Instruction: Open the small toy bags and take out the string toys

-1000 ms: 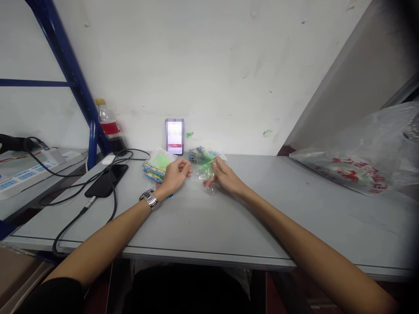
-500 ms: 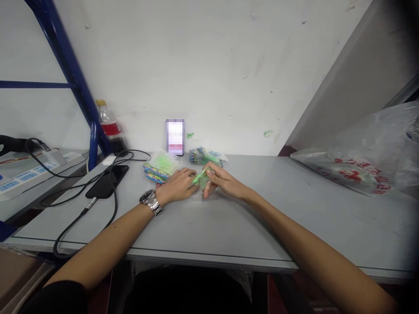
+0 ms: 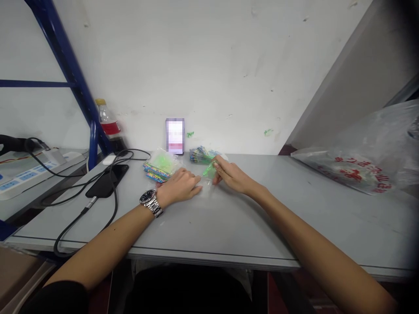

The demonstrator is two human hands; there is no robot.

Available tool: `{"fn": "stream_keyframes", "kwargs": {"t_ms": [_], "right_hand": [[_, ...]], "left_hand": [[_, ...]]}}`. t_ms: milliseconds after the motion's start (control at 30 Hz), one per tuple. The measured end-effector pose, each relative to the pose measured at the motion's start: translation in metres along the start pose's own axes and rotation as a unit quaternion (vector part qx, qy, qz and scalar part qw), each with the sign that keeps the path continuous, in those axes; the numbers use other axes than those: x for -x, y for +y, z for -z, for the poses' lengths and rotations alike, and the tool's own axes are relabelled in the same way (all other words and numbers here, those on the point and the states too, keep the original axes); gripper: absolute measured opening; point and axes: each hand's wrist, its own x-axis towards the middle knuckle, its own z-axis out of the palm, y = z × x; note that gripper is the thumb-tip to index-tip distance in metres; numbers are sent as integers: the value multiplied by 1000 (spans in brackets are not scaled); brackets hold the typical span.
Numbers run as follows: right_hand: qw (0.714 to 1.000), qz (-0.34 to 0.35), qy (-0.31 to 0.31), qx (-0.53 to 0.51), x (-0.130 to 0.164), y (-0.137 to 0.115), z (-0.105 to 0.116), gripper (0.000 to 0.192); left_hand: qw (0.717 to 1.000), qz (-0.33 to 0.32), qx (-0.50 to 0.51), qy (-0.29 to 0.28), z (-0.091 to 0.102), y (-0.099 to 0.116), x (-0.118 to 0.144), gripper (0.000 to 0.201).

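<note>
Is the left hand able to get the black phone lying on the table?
Probably yes. The left hand lies flat on the table, and the black phone sits just to its left, with only cables draped across it.

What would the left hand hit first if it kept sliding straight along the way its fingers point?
Most likely the small green item pinched by the right hand: the left hand lies flat on the table, fingers pointing right toward it. Depth is unclear, so it might pass just in front.

A phone (image 3: 174, 136) is standing against the wall at centre frame, a red-labelled bottle (image 3: 106, 120) and black cables (image 3: 78, 185) are sitting at left, and a printed plastic bag (image 3: 360, 161) is lying at right.
</note>
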Motion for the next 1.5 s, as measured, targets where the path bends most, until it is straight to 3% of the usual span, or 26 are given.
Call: {"fn": "stream_keyframes", "kwargs": {"t_ms": [267,667,933,1067,1333,1500], "right_hand": [[996,-15,16,-91,1,-2,-2,38],[992,-6,13,-122,1,-2,-2,38],[986,-8,35,-162,0,3,-3,39],[975,-2,69,-213,-2,0,-8,41],[949,-49,79,-301,-6,-6,-18,38],[930,-48,67,-357,-7,-4,-19,36]], "left_hand": [[1000,1,12,13,0,10,2,46],[984,34,171,23,-2,6,-1,28],[973,94,201,57,0,5,-1,25],[977,95,181,55,-1,7,-1,23],[982,65,171,43,-4,13,-1,27],[968,99,223,53,-4,13,0,46]]}}
